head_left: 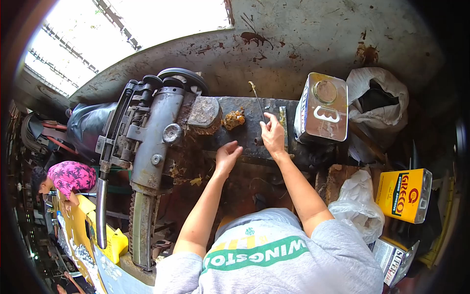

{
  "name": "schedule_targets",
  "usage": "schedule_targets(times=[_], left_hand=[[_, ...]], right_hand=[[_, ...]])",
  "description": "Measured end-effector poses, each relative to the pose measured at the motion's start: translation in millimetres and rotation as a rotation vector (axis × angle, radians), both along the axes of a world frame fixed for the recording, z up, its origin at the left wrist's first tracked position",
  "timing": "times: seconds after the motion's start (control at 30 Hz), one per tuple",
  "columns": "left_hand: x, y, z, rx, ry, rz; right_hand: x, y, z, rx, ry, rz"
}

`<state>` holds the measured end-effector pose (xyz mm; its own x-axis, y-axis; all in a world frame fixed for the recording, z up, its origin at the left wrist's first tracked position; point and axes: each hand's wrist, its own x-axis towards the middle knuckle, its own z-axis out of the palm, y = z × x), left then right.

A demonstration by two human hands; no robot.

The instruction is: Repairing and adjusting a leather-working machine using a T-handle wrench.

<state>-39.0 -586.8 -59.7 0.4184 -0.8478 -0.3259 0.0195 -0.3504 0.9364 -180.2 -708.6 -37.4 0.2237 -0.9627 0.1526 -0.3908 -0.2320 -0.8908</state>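
Note:
My right hand (272,133) grips the lower end of a thin dark rod (258,104), which points up and away with a yellowish, clotted tip. Below it and to the left, my left hand (228,156) hovers at the near edge of the dark bench (249,134), fingers loosely bent and nothing visible in them. A lump of amber, sticky-looking material (233,119) lies on the bench beyond that hand, beside a worn square block (204,112). A large metal tin (320,110) with a round cap and white handle stands right of my right hand.
A heavy grey machine (156,130) with a handwheel fills the left side. Right of me are a white sack (379,98), a crumpled plastic bag (357,201) and a yellow tin (404,195). A person in a pink patterned shirt (72,179) works at a yellow-topped table at far left.

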Motion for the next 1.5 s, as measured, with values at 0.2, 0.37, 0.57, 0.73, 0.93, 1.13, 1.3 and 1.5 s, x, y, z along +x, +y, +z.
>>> schedule_targets(times=[0.2, 0.37, 0.57, 0.73, 0.93, 1.13, 1.3, 1.5], left_hand=[[8.2, -28.3, -11.2, -0.034, 0.024, 0.337], [5.8, -52.6, -17.9, -0.079, 0.141, 0.446], [31.2, -50.8, -29.6, -0.094, 0.284, 0.473], [32.5, -57.8, -33.4, -0.058, 0.247, 0.429], [29.3, -57.3, -33.1, -0.049, 0.249, 0.422], [23.8, -45.4, -37.9, -0.057, 0.268, 0.443], [-2.0, -23.7, -26.4, -0.112, 0.254, 0.454], [-43.1, -6.3, -9.1, -0.347, 0.021, 0.333]], right_hand=[[7.7, 29.3, -2.0, -0.015, 0.007, 0.092], [3.6, 33.8, -6.0, -0.18, 0.045, 0.087], [23.0, 40.6, -15.4, -0.106, 0.044, 0.158], [15.5, 39.4, -10.0, -0.06, -0.089, 0.053], [2.1, 38.5, -4.2, -0.097, -0.113, -0.015], [-3.1, 37.0, 7.6, -0.127, -0.149, -0.048], [-10.1, 36.2, 34.1, -0.274, -0.296, -0.137], [-34.7, 52.9, 109.7, -0.183, -0.418, -0.051]])
